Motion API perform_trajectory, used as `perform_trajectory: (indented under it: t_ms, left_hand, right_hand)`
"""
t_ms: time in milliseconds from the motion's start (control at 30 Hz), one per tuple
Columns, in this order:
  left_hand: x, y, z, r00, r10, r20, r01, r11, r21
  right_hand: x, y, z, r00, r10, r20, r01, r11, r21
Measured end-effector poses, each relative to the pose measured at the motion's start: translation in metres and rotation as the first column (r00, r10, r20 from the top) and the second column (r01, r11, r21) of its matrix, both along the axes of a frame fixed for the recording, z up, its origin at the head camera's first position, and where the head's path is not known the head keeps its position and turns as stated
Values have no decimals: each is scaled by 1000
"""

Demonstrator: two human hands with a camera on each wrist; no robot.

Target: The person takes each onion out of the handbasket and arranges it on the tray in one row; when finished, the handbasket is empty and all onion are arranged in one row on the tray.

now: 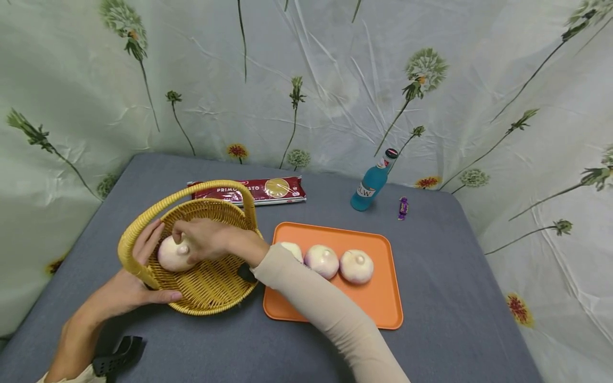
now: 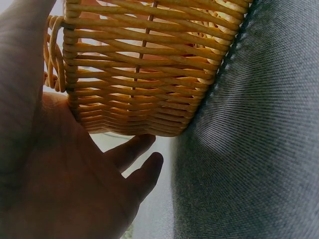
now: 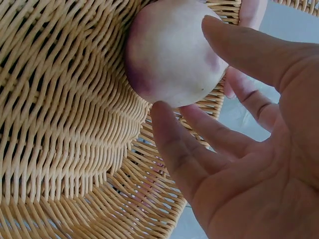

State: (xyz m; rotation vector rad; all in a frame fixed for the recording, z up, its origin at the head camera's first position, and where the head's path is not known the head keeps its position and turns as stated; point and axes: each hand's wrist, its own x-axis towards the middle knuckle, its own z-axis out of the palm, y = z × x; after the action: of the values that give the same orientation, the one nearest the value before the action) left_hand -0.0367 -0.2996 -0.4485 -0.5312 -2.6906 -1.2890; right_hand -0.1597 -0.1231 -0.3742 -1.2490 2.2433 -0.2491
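Right hand (image 1: 203,239) grasps the onion (image 1: 173,255) inside the wicker basket (image 1: 210,290); left hand (image 1: 128,284), fingers relaxed, steadies the rim. Next: lift clear of the handle overhead.

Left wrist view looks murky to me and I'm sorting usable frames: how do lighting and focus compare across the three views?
Left wrist: left hand backlit, dark; basket sharp. Right wrist: evenly lit, onion slightly soft. Head: bright, sharp, edges bowed by the wide lens.
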Motion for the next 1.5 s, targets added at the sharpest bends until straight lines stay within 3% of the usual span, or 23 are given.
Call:
perform_trajectory:
  t_ms: [767, 933, 1300, 1500]
  left_hand:
    - [2, 2, -1, 1000, 8, -17, -8, 1000, 21]
    - [1, 2, 0, 1000, 6, -22, -6, 1000, 18]
    - [-1, 2, -2, 1000, 5, -24, -5, 1000, 11]
    - [-1, 1, -2, 1000, 6, -28, -6, 1000, 4]
  right_hand:
    - [6, 4, -4, 998, 57, 6, -57, 994, 90]
    - [6, 9, -3, 998, 34, 47, -37, 997, 73]
    - [0, 24, 1, 991, 136, 18, -136, 991, -21]
    - [3, 34, 7, 994, 100, 33, -100, 995, -15]
